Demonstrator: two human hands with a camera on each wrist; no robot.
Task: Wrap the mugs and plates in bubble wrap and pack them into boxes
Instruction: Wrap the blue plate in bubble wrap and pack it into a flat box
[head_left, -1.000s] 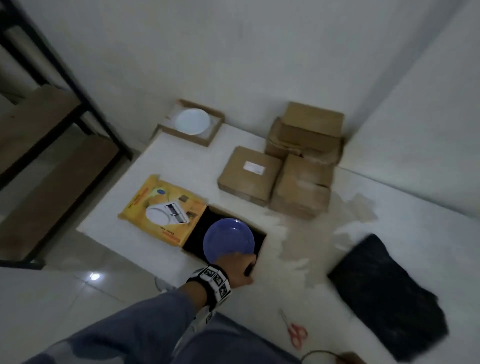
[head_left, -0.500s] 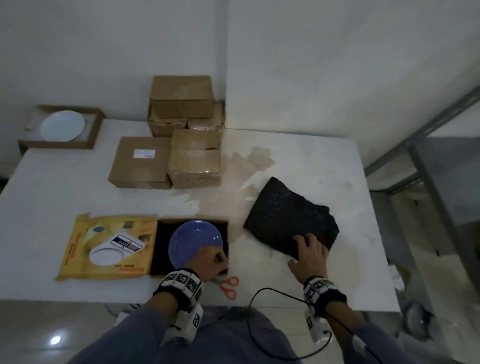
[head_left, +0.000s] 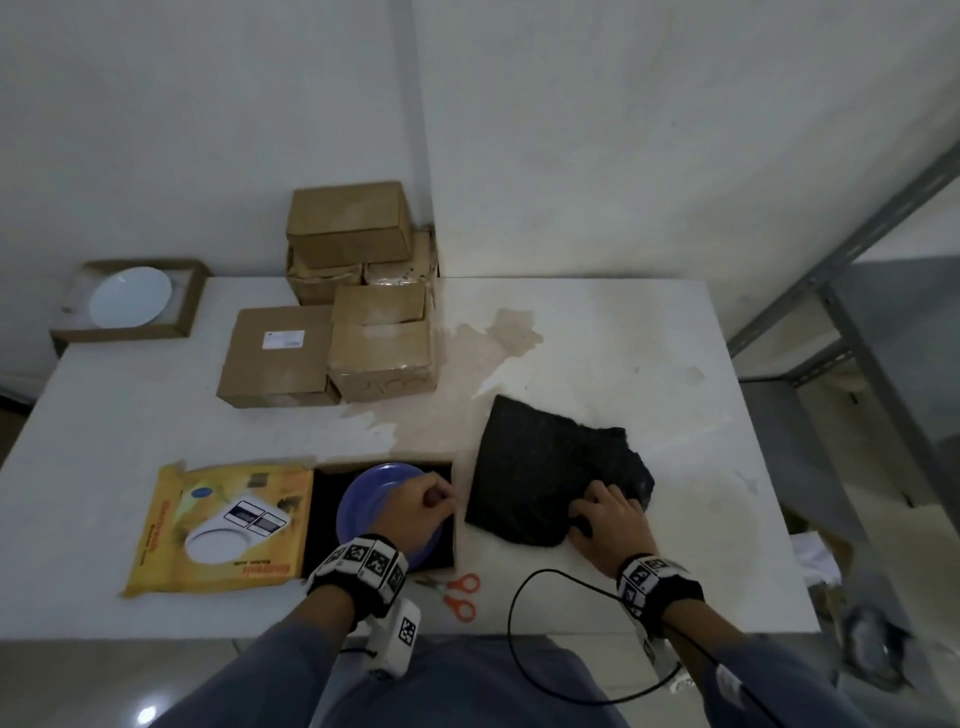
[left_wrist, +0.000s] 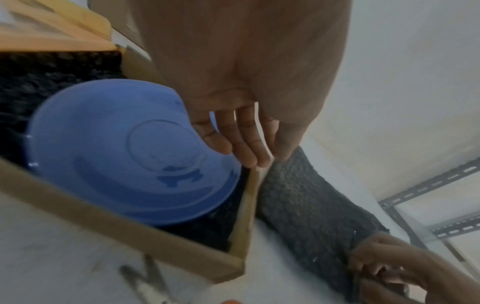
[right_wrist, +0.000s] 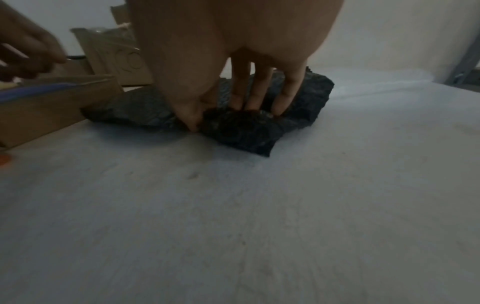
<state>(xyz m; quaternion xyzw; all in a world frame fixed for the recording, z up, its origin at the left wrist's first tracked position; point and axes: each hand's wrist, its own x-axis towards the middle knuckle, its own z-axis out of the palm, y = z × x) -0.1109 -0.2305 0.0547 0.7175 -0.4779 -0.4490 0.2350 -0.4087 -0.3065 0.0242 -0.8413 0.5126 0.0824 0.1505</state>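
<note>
The left hand (head_left: 418, 512) is holding the blue plate (left_wrist: 124, 152) by its edge, inside the open box (left_wrist: 135, 232). The right hand (head_left: 610, 522) is pinching the black bubble wrap (head_left: 545, 467) just beside it on the table (head_left: 675, 364) — best to lift the plate slowly and pull the wrap flat first.

The white surface (head_left: 597, 364) carried a stain near its middle. On it lay stacked brown boxes (head_left: 358, 296) at the back, an open box (head_left: 451, 519) with a yellow flap (head_left: 218, 525) at the front, scissors (head_left: 457, 595), black wrap (head_left: 545, 478) and a black cable (head_left: 514, 613).
</note>
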